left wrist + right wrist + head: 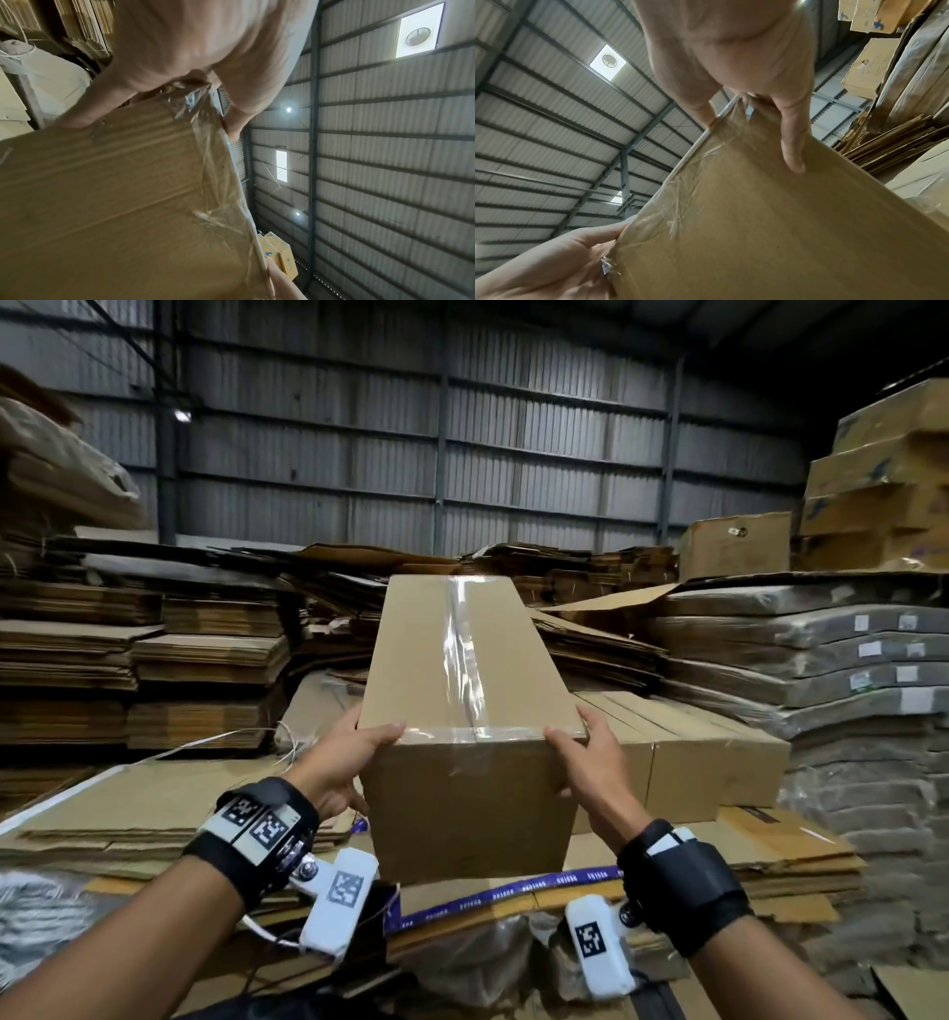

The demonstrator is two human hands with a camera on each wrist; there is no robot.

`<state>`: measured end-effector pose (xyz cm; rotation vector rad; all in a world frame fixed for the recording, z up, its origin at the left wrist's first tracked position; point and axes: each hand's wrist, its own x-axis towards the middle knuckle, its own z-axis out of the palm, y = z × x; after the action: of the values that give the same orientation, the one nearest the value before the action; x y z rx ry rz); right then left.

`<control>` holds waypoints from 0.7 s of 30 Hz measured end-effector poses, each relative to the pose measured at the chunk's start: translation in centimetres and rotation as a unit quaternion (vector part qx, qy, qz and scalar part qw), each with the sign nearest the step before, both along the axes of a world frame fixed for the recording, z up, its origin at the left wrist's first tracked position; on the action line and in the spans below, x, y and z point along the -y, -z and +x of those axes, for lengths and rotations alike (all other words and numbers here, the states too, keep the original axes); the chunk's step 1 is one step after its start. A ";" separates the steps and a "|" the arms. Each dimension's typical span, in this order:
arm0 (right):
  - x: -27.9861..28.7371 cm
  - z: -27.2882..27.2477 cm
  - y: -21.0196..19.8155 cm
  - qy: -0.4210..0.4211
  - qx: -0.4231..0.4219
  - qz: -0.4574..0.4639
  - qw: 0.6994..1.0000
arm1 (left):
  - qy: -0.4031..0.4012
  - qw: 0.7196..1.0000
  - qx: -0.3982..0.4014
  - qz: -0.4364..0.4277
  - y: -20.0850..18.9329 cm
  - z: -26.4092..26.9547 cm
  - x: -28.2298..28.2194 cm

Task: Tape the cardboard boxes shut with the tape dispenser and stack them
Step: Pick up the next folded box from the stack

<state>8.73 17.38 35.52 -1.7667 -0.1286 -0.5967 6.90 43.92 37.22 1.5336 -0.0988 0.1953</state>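
Above flattened corrugated sheets (154, 793), both hands' fingers (382, 731) clamped on a long, glossy-taped cardboard box (462, 793).

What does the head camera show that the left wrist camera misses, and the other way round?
Only the head view shows the tape strip along the box's top, the right hand clearly, a second box behind, and flattened cardboard stacks.

Only the left wrist view shows a round wall fan and lit wall openings.

Both show the left hand gripping the taped cardboard box, and the corrugated metal wall.
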 end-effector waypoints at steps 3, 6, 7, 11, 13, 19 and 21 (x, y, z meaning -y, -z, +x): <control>0.6 3.7 0.7 -0.020 -0.020 -0.059 0.998 | -0.025 0.999 -0.002 -0.025 0.0 4.4 1.0; 1.3 8.0 1.3 -0.024 -0.036 -0.111 0.993 | -0.045 0.998 -0.015 -0.042 0.7 9.3 2.0; 1.8 9.6 1.7 -0.030 -0.038 -0.114 0.992 | -0.047 0.998 -0.019 -0.046 1.0 11.2 2.4; 3.8 16.7 4.0 -0.039 -0.055 -0.135 0.989 | -0.068 0.997 -0.024 -0.039 2.8 19.6 4.1; 4.9 21.0 5.3 -0.025 -0.063 -0.141 0.988 | -0.072 0.996 -0.025 -0.039 3.6 24.2 5.3; 9.3 35.4 7.4 0.003 -0.057 -0.195 0.979 | -0.086 0.996 -0.018 -0.032 6.0 38.2 9.6; 11.0 39.9 7.8 0.015 -0.049 -0.241 0.969 | -0.092 0.994 -0.041 -0.041 7.4 42.3 11.1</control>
<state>48.67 6.34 27.67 -2.2697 -0.1912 -0.5268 49.21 32.83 29.86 1.4660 0.1145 0.2781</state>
